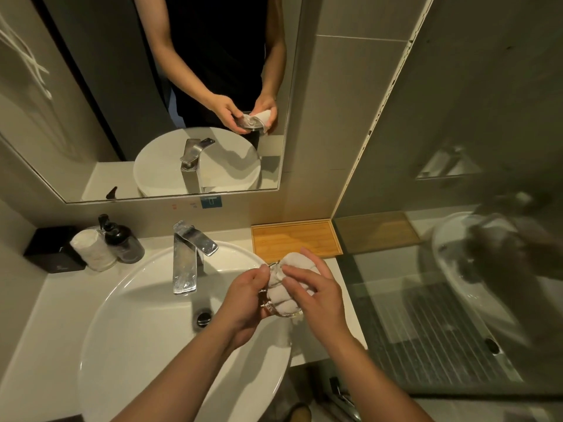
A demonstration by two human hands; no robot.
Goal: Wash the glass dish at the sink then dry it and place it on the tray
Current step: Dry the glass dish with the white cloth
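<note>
Reaching in from the bottom of the view, both bare forearms angle up and meet over the right rim of the white basin (128,300), wrists bent inward toward each other. The left hand (243,303) is cupped, fingers curled around the near side of the glass dish (280,310), thumb up by its rim. The right hand (316,295) lies over a white cloth (292,269) stuffed into the dish, fingers spread and pressing it down.

Left of the hands the counter is crowded: a black box (51,249), a rolled white towel (91,249) and a dark soap pump bottle (123,242) stand close together against the wall. The chrome tap (190,257) rises at the basin's back, its spout well clear of the hands, and the drain (203,318) sits just left of the left wrist. The dish is held in the air, probably just above the basin's edge, though depth is hard to judge here. Behind it the wooden tray (292,236) lies bare, tucked into the corner beside the glass shower panel (457,269).
</note>
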